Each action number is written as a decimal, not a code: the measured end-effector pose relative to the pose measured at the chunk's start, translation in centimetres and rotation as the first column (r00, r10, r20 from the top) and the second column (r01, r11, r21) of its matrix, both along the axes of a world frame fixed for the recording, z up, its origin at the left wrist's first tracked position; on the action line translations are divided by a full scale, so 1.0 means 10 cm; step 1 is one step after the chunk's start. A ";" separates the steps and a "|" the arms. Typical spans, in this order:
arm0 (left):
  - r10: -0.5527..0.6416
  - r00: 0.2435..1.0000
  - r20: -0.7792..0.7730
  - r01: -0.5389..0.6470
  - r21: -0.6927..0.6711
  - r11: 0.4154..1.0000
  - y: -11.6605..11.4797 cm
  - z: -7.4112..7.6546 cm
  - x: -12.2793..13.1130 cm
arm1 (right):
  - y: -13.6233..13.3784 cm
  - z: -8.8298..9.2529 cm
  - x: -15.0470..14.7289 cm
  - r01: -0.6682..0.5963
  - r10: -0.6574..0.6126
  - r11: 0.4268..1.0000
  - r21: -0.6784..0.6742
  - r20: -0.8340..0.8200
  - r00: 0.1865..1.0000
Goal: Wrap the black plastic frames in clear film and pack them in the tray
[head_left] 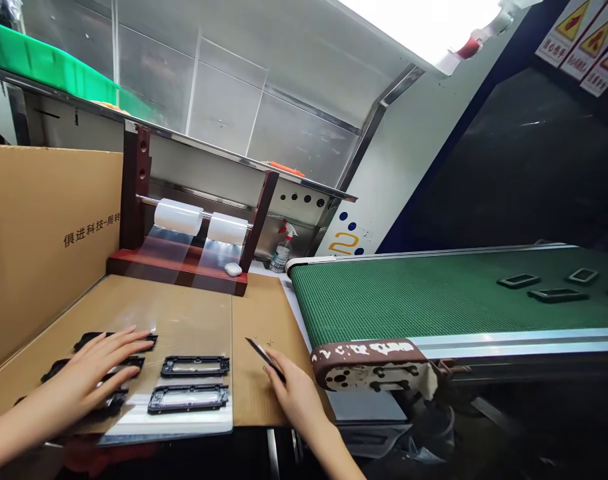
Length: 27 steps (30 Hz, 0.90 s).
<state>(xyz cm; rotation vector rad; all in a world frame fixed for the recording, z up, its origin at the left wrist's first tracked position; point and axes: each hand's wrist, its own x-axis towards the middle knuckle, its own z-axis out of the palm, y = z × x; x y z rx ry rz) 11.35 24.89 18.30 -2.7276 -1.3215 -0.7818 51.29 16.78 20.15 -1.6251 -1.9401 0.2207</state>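
My left hand (97,370) lies flat with its fingers stretched out, pressing on black plastic frames (91,363) laid in a column on a clear film sheet (184,327). Two more black frames (195,365) (188,398) lie just right of that hand on the same film. My right hand (294,390) rests on the cardboard-covered bench (264,313) and pinches a thin dark blade-like tool (264,355) that points up and left. The film runs back to two white rolls (178,217) on a dark red wooden stand (179,263).
A green conveyor belt (434,300) at the right carries several black frames (518,281). A large cardboard box (44,247) stands at the left. A spray bottle (283,252) and a small white case (233,269) sit by the stand. A steel shelf (224,153) runs overhead.
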 end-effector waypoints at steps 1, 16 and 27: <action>-0.011 1.000 -0.020 0.011 -0.006 1.000 -0.01 0.01 0.06 | 0.00 0.03 -0.05 -0.047 0.048 0.999 -0.008 0.030 0.998; -0.109 0.974 -0.196 0.039 -0.333 0.942 -0.09 0.16 0.39 | 0.42 0.29 -1.01 -0.454 0.382 0.890 -0.050 0.628 0.678; -0.111 0.973 -0.202 0.034 -0.348 0.937 -0.08 0.13 0.38 | 0.43 0.45 -0.92 -0.457 0.439 0.877 -0.148 0.631 0.639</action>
